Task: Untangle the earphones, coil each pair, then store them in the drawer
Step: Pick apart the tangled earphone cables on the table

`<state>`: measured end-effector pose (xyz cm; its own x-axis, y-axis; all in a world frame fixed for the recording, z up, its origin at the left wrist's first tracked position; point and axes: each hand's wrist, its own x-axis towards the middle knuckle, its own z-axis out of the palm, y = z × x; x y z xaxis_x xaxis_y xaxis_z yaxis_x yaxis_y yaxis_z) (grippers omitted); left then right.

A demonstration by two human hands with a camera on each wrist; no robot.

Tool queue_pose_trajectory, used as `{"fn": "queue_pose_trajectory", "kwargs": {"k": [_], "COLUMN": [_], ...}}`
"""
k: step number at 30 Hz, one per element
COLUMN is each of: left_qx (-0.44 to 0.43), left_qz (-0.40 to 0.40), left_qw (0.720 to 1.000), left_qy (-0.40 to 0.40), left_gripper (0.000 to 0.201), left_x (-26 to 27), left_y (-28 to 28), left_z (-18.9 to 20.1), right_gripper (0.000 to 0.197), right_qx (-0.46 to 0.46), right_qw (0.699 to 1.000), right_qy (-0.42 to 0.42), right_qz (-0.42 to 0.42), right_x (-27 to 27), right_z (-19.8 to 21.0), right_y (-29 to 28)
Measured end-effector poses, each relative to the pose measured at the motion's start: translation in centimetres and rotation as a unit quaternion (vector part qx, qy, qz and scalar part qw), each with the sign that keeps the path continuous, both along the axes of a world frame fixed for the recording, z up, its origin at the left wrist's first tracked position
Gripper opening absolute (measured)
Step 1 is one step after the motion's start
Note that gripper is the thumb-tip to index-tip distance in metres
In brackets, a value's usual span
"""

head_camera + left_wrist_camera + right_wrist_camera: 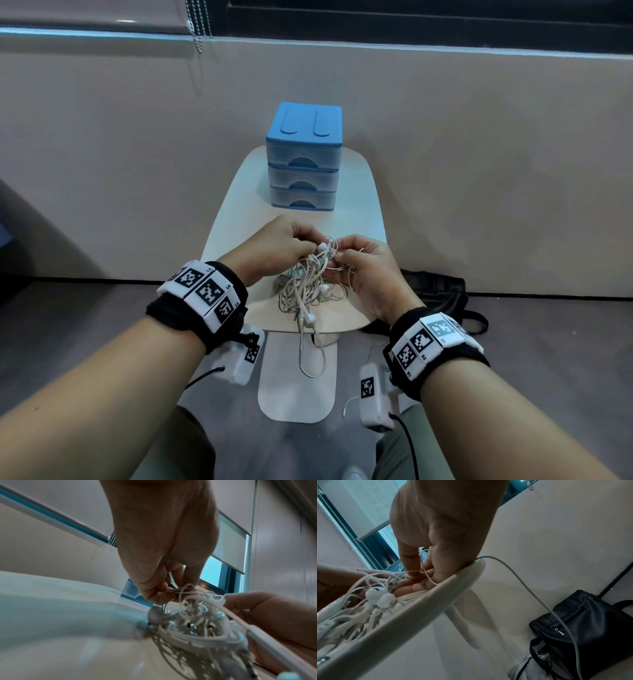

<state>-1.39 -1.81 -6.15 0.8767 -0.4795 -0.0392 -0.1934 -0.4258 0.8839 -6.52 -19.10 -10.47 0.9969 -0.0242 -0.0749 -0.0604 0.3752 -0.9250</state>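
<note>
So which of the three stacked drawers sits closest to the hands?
The bottom drawer of the blue unit; the middle and top ones stack above it, all shut.

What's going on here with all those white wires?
A person is picking apart a tangle of white earphones over a small pale table. The left hand and the right hand each pinch cords at the top of the knot, and one loop hangs off the table's near edge. Nothing is coiled yet. Behind the tangle stands a blue drawer unit with all three drawers closed.
</note>
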Motion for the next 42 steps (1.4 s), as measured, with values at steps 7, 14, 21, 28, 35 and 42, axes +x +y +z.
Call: {"fn": "queue_pose_trajectory", "kwargs": {"k": [7, 14, 21, 28, 35, 42], "left_qx": [-0.023, 0.011, 0.033, 0.024, 0.006, 0.03], "left_qz": [-0.005, -0.018, -0.04, -0.074, -0.017, -0.059], "left_qw": [1.0, 0.999, 0.998, 0.996, 1.0, 0.997], "left_qy": [0.007, -0.031, -0.034, 0.038, 0.018, 0.031], "left_gripper": [0.013, 0.008, 0.007, 0.008, 0.016, 0.018], "left_x": [0.0, 0.3, 0.7, 0.7, 0.9, 0.9], "left_y": [0.5, 0.5, 0.6, 0.0, -0.4, -0.3], "left_z": [0.5, 0.6, 1.3, 1.4, 1.6, 1.8], "right_gripper": [0.004, 0.009, 0.02, 0.022, 0.022, 0.02], "right_qx": [-0.013, -0.001, 0.004, -0.02, -0.031, -0.099], "right_qw": [1.0, 1.0, 1.0, 0.999, 0.998, 0.994], "right_qy": [-0.012, -0.009, 0.011, 0.015, 0.041, 0.025], "right_qz": [-0.006, 0.019, 0.0, -0.019, -0.037, -0.051], "right_x": [-0.1, 0.2, 0.8, 0.8, 0.6, 0.8], "right_z": [0.0, -0.3, -0.7, -0.7, -0.4, -0.5], "right_y": [0.0, -0.4, -0.3, 0.0, 0.5, 0.5]}}
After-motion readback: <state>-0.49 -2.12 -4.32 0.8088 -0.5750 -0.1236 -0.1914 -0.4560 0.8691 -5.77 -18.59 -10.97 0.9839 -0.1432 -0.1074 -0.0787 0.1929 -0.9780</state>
